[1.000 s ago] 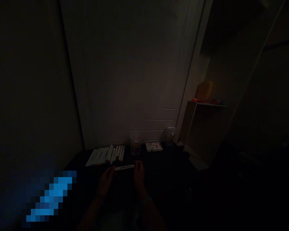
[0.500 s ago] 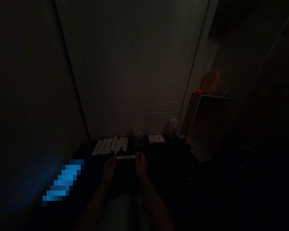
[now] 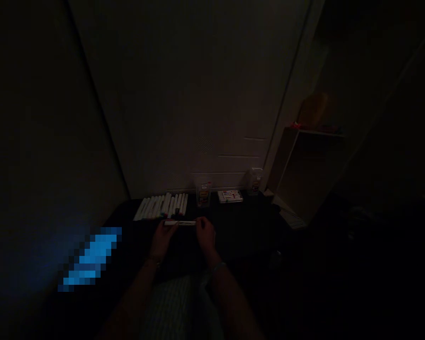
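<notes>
A white marker pen (image 3: 184,223) lies level between my two hands, over the dark table. My left hand (image 3: 162,240) is closed on its left part, and the pen's left end shows above the fingers. At the other end, the fingers of my right hand (image 3: 206,236) are pinched on the pen. Just beyond my left hand, several white marker pens (image 3: 156,207) lie side by side in a row, some with coloured ends facing me. The dim light hides fine detail.
Behind the hands stands a clear plastic container (image 3: 203,195) with a label. To its right are a flat white printed pack (image 3: 230,196) and a second clear container (image 3: 255,183). A cabinet (image 3: 304,165) rises at right; a blurred blue glowing patch (image 3: 94,257) is at left.
My left hand has shifted its hold along the pen, so the pen's left end now shows beyond the fingers. The whole view has shifted slightly.
</notes>
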The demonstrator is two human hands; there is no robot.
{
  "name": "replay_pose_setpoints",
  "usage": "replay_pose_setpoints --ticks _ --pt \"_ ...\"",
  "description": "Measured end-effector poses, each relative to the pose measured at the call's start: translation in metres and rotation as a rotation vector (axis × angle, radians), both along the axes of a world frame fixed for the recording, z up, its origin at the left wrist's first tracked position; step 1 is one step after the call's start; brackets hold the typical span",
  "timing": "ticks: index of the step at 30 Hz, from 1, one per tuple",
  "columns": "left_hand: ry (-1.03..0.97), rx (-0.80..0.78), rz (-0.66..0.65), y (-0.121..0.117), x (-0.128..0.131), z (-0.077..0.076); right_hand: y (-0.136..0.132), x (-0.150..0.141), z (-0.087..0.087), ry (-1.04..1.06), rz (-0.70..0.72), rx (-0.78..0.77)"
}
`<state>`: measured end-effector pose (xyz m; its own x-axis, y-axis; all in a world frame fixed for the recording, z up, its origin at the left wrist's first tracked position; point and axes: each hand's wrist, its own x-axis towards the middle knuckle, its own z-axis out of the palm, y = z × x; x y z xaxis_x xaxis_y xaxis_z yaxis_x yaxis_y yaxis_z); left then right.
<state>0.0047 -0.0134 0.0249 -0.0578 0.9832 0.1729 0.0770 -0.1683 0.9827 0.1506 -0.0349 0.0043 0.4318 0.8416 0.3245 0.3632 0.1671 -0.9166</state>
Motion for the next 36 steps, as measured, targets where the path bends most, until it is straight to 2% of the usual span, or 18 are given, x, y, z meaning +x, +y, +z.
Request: replay_pose_setpoints --ticks 11,18,25,29,36 --pt "0.032 0.022 0.021 0.005 -0.006 -0.006 -0.002 -0.001 0.005 -0.004 0.004 -0.02" --pt "0.042 0.049 0.055 0.01 -0.008 -0.015 -0.004 0.0 0.008 -0.084 0.001 -0.099" --pt "0.006 0.049 0.061 0.005 -0.004 -0.008 -0.008 0.001 0.01 -0.078 0.014 -0.083" --pt "0.017 0.066 0.015 0.002 -0.004 -0.003 -0.008 0.002 0.01 -0.075 -0.015 -0.073" --pt "0.098 0.061 0.068 0.002 -0.007 -0.007 -0.006 0.002 0.007 -0.087 -0.017 -0.106"
